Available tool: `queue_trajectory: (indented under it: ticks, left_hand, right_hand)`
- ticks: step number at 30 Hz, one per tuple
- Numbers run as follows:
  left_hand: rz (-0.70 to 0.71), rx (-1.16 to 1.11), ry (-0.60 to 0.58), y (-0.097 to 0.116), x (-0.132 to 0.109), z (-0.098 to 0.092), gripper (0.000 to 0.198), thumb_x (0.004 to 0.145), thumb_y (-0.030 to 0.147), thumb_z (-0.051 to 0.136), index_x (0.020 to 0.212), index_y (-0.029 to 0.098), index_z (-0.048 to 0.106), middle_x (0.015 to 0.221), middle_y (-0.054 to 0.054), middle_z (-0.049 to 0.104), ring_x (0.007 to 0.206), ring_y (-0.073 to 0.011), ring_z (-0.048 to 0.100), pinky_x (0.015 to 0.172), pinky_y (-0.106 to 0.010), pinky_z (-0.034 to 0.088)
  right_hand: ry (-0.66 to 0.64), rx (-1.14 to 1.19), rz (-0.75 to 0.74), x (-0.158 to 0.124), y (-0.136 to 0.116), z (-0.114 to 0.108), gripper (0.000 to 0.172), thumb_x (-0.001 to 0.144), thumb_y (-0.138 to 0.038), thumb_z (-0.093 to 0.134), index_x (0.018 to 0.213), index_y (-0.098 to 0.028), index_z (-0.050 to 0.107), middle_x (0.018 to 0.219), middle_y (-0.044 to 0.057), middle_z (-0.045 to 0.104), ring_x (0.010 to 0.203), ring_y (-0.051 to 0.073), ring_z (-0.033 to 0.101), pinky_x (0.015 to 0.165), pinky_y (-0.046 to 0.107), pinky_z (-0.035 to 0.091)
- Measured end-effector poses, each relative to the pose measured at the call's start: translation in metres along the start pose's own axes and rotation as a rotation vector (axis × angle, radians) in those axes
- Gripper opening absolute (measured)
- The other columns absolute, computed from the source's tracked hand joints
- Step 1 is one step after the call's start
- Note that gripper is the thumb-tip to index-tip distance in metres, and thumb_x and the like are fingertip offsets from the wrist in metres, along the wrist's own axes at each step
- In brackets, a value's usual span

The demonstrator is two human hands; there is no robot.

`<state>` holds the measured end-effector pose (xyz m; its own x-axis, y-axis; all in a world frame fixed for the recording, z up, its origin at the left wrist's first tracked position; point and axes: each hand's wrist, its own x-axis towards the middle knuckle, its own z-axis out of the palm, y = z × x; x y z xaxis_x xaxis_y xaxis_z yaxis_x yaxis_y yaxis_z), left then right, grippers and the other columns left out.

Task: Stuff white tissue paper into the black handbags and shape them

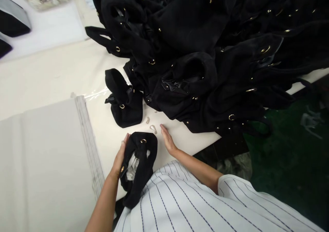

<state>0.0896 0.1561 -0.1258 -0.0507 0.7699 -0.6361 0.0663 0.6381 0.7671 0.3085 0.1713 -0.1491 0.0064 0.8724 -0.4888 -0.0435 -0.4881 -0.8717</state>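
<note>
Here, my left hand (120, 156) was closed around the side of a black bag (140, 166), which lay at the near edge of the white table (51, 74), touching my striped shirt (195, 204). White paper stuffing (133, 165) showed in the bag's open mouth, and a gold ring (143, 141) sat at its top. My right hand (167, 139) lay open and flat on the table, just right of the bag, holding nothing; its fingertips pointed toward a few small clear plastic scraps (153, 128). A second, smaller black bag (124, 103) stood apart beyond them, at the foot of a large heap of black bags (205, 46) that filled the far side. A stack of grey sheets (46, 156) lay to my left. As I judged it, the hold worked best with the left hand keeping the mouth steady and open, so that the stuffing stayed inside, while the free hand worked flat and low and stayed clear of the heap.
</note>
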Motion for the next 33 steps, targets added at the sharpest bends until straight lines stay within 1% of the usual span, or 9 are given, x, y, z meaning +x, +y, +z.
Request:
queue_trajectory:
  ticks: [3, 6, 11, 14, 18, 21, 25, 29, 33]
  left_hand:
    - [0.050, 0.010, -0.014, -0.002, -0.001, 0.015, 0.067, 0.095, 0.061, 0.031, 0.153, 0.028, 0.028, 0.161, 0.000, 0.024, 0.149, -0.0207, 0.020, 0.124, -0.040, 0.012]
    - [0.104, 0.047, 0.018, 0.002, -0.001, 0.008, 0.064, 0.097, 0.059, 0.026, 0.152, 0.027, 0.030, 0.160, 0.000, 0.027, 0.148, -0.0190, 0.021, 0.124, -0.037, 0.012]
    - [0.184, 0.075, 0.229, 0.013, -0.010, -0.029, 0.061, 0.097, 0.058, 0.027, 0.149, 0.027, 0.037, 0.155, -0.001, 0.038, 0.145, -0.0200, 0.029, 0.123, -0.039, 0.017]
    - [0.158, 0.112, 0.244, 0.013, -0.024, -0.041, 0.060, 0.098, 0.057, 0.029, 0.147, 0.026, 0.040, 0.153, -0.003, 0.041, 0.144, -0.0205, 0.032, 0.122, -0.040, 0.019]
    - [0.139, 0.161, 0.292, 0.007, -0.052, -0.042, 0.060, 0.097, 0.057, 0.033, 0.148, 0.025, 0.039, 0.156, -0.003, 0.036, 0.145, -0.0206, 0.029, 0.122, -0.039, 0.018]
    - [0.097, 0.199, 0.410, 0.000, -0.077, -0.044, 0.059, 0.093, 0.058, 0.040, 0.140, 0.023, 0.051, 0.147, -0.007, 0.049, 0.138, -0.0238, 0.042, 0.118, -0.041, 0.029]
    - [0.114, 0.326, 0.558, -0.014, -0.108, -0.052, 0.052, 0.083, 0.059, 0.054, 0.112, 0.018, 0.068, 0.117, -0.011, 0.067, 0.112, -0.0271, 0.061, 0.099, -0.042, 0.048]
    - [0.150, 0.217, 0.594, -0.026, -0.122, -0.053, 0.047, 0.077, 0.058, 0.062, 0.098, 0.016, 0.068, 0.096, -0.008, 0.071, 0.093, -0.0229, 0.066, 0.083, -0.035, 0.054]
    - [0.161, 0.197, 0.573, -0.024, -0.119, -0.043, 0.049, 0.071, 0.060, 0.067, 0.093, 0.016, 0.067, 0.090, -0.008, 0.071, 0.086, -0.0216, 0.066, 0.082, -0.034, 0.052]
  right_hand:
    - [-0.157, -0.022, -0.011, -0.005, 0.011, 0.023, 0.071, 0.093, -0.068, 0.034, 0.149, -0.023, 0.037, 0.157, 0.006, 0.033, 0.148, 0.021, 0.021, 0.124, 0.045, 0.001]
    - [-0.297, -0.055, -0.034, 0.004, 0.002, 0.048, 0.071, 0.096, -0.064, 0.031, 0.151, -0.020, 0.032, 0.158, 0.007, 0.029, 0.149, 0.020, 0.018, 0.123, 0.046, -0.004]
    - [-0.436, -0.051, -0.196, 0.030, -0.023, 0.066, 0.056, 0.099, -0.057, 0.032, 0.146, -0.027, 0.043, 0.152, 0.001, 0.042, 0.147, 0.018, 0.025, 0.124, 0.042, 0.007]
    - [-0.495, -0.079, -0.254, 0.033, -0.020, 0.069, 0.050, 0.096, -0.056, 0.041, 0.133, -0.026, 0.059, 0.144, 0.002, 0.052, 0.141, 0.019, 0.037, 0.122, 0.038, 0.021]
    - [-0.517, -0.134, -0.307, 0.019, -0.007, 0.073, 0.044, 0.097, -0.049, 0.041, 0.127, -0.024, 0.062, 0.143, 0.004, 0.053, 0.138, 0.017, 0.042, 0.121, 0.036, 0.024]
    - [-0.411, -0.234, -0.321, 0.001, -0.005, 0.068, 0.042, 0.096, -0.045, 0.043, 0.127, -0.023, 0.060, 0.144, 0.006, 0.050, 0.137, 0.017, 0.042, 0.119, 0.036, 0.028]
    - [-0.185, -0.419, -0.291, -0.033, -0.017, 0.047, 0.030, 0.088, -0.039, 0.056, 0.111, -0.021, 0.063, 0.117, 0.007, 0.065, 0.103, 0.018, 0.063, 0.089, 0.031, 0.051]
    - [-0.362, -0.688, -0.162, -0.066, -0.029, 0.036, 0.028, 0.083, -0.049, 0.064, 0.079, -0.021, 0.061, 0.071, -0.002, 0.065, 0.067, 0.015, 0.061, 0.066, 0.027, 0.046]
    - [-0.379, -0.794, -0.139, -0.082, -0.028, 0.051, 0.039, 0.077, -0.057, 0.068, 0.087, -0.021, 0.055, 0.071, -0.002, 0.064, 0.067, 0.016, 0.061, 0.062, 0.027, 0.042]
